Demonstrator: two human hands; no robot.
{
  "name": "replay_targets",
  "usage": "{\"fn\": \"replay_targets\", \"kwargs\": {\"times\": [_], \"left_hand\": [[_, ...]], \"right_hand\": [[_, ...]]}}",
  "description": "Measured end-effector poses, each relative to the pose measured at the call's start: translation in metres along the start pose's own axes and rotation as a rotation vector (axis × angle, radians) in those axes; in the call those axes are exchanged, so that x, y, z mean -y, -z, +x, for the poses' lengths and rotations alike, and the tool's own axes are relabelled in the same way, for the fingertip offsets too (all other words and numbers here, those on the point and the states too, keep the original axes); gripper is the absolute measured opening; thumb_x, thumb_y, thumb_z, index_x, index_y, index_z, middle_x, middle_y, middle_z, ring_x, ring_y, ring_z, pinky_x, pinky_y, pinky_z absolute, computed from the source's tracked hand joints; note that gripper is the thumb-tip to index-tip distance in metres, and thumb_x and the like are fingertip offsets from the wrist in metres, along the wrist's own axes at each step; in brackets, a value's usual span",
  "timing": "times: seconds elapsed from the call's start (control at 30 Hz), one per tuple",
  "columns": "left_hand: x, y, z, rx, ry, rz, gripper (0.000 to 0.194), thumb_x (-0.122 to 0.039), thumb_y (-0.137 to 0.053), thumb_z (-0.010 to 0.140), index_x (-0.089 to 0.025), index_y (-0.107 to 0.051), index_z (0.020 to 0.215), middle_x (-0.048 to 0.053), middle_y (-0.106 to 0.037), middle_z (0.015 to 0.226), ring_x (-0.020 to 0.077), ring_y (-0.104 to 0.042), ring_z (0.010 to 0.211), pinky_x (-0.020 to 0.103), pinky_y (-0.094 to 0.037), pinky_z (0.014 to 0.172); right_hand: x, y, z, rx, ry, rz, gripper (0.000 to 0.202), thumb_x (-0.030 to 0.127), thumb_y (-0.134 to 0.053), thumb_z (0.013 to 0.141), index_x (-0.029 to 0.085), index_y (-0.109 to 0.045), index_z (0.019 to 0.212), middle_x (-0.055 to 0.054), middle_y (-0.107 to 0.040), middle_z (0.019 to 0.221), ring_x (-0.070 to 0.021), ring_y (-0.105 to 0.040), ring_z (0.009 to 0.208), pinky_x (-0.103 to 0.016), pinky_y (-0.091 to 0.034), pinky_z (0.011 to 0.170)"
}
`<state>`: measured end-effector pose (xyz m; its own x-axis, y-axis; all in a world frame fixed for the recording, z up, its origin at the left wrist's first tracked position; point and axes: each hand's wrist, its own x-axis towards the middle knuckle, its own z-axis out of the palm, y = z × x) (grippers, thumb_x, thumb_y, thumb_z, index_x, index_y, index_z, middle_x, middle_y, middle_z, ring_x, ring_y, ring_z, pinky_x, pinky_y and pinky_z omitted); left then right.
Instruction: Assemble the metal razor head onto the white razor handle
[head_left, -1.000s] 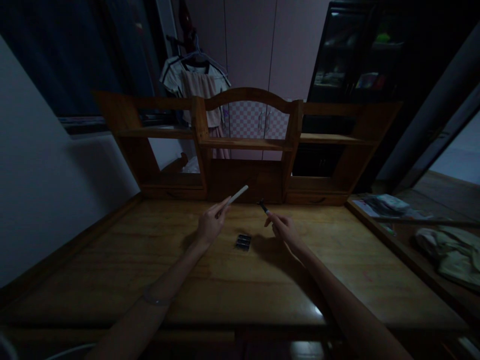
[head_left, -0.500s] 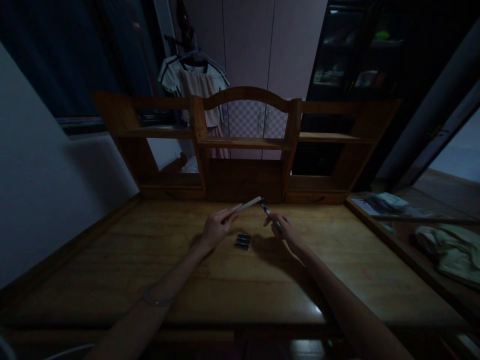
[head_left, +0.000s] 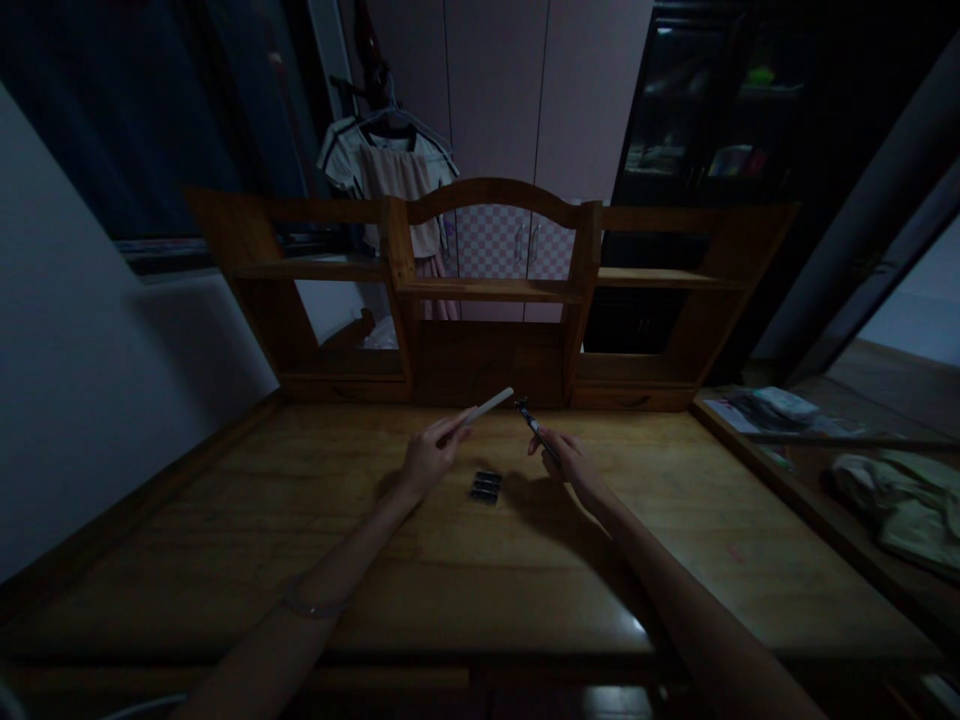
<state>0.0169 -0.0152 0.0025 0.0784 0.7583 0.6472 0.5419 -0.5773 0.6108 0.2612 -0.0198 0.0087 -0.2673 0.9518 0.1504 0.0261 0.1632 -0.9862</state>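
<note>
My left hand (head_left: 433,460) is closed around the lower end of a pale, slim stick (head_left: 493,401), which points up and to the right. In my right hand (head_left: 566,460) is a slim dark handle (head_left: 532,421) with a small forked head, much like a razor handle; it leans up and to the left. A small gap separates the stick's tip from the handle's head. Between and below my hands, a small set of dark bars with light edges (head_left: 486,487) lies flat on the wooden desk (head_left: 465,570). The dim light hides finer detail.
A wooden shelf unit (head_left: 491,290) stands along the desk's back edge. A raised wooden rim (head_left: 787,490) runs down the right side, with folded cloth (head_left: 900,500) and a plastic-wrapped bundle (head_left: 772,405) beyond it. A wall (head_left: 135,400) borders the left.
The stick's tip has moved slightly left and up, away from the handle's head. They met or nearly met before; now they are apart. The dark bars stay in place.
</note>
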Motion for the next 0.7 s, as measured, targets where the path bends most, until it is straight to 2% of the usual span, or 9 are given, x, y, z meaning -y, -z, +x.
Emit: {"fn": "replay_targets", "kwargs": {"times": [0.13,0.27,0.37,0.53,0.7], "left_hand": [[-0.001,-0.001,-0.0009,0.055,-0.039,0.025,0.035,-0.03,-0.055,0.088,-0.03,-0.059,0.122,0.002,-0.066,0.117,0.0188,-0.063,0.102,0.032,-0.048,0.092],[-0.0002,-0.0017,-0.001,0.029,0.002,0.078,0.035,-0.03,-0.053,0.088,-0.031,-0.058,0.123,0.002,-0.066,0.115,0.0194,-0.064,0.1,0.032,-0.049,0.09],[-0.0003,-0.0003,-0.0003,0.007,-0.003,0.043,0.035,-0.03,-0.053,0.088,-0.03,-0.058,0.123,0.002,-0.065,0.118,0.0197,-0.063,0.103,0.032,-0.048,0.091],[-0.0003,-0.0028,-0.0002,0.08,-0.015,-0.033,0.035,-0.032,-0.054,0.087,-0.027,-0.059,0.122,0.003,-0.064,0.119,0.02,-0.062,0.106,0.032,-0.048,0.093],[0.0025,-0.0008,0.002,0.017,0.046,-0.053,0.036,-0.033,-0.052,0.089,-0.024,-0.058,0.124,0.003,-0.064,0.12,0.0198,-0.061,0.107,0.033,-0.047,0.095]], "right_hand": [[-0.0031,0.0008,0.0005,0.003,0.016,0.003,0.049,0.06,-0.042,0.085,0.016,-0.061,0.075,0.009,-0.027,0.04,-0.0071,-0.022,0.035,-0.023,-0.013,0.037],[-0.0056,0.0008,0.0007,0.003,0.023,0.015,0.048,0.059,-0.042,0.086,0.016,-0.06,0.075,0.009,-0.027,0.041,-0.0069,-0.022,0.036,-0.023,-0.013,0.037],[-0.0064,0.0005,0.0012,0.018,0.005,0.025,0.048,0.058,-0.04,0.087,0.016,-0.06,0.074,0.009,-0.026,0.04,-0.0071,-0.021,0.035,-0.023,-0.013,0.036],[-0.0018,-0.0002,-0.0022,-0.006,0.02,0.008,0.046,0.057,-0.042,0.087,0.016,-0.06,0.075,0.008,-0.028,0.042,-0.0069,-0.023,0.036,-0.022,-0.014,0.038],[0.0005,-0.0007,-0.0028,0.013,-0.004,0.011,0.047,0.058,-0.04,0.087,0.016,-0.059,0.074,0.009,-0.027,0.039,-0.0073,-0.022,0.035,-0.023,-0.013,0.037]]}}
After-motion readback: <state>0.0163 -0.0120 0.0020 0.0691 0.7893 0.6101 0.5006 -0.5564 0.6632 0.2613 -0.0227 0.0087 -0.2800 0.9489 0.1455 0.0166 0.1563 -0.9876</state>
